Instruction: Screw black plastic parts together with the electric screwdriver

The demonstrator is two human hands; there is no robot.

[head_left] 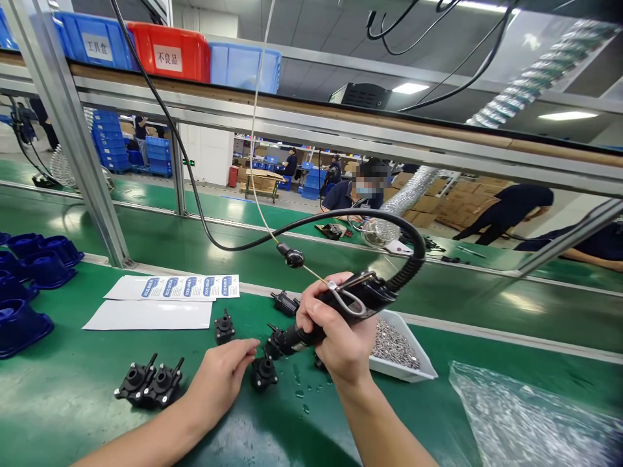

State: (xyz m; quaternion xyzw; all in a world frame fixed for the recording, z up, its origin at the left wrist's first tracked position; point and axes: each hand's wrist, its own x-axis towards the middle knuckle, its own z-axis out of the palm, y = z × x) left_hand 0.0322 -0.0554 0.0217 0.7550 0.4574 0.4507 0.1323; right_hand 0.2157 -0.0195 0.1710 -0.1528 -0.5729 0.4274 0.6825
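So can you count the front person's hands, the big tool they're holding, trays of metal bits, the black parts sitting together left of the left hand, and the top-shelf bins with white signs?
Left hand and right hand: 2
Black tool: 1
White tray of metal bits: 1
Black parts, side by side: 2
Blue bin with sign: 1
Red bin with sign: 1
Total: 8

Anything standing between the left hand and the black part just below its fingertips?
Nothing visible: the left hand is right by the black part. The power tool, held in the right hand, angles in just beyond it.
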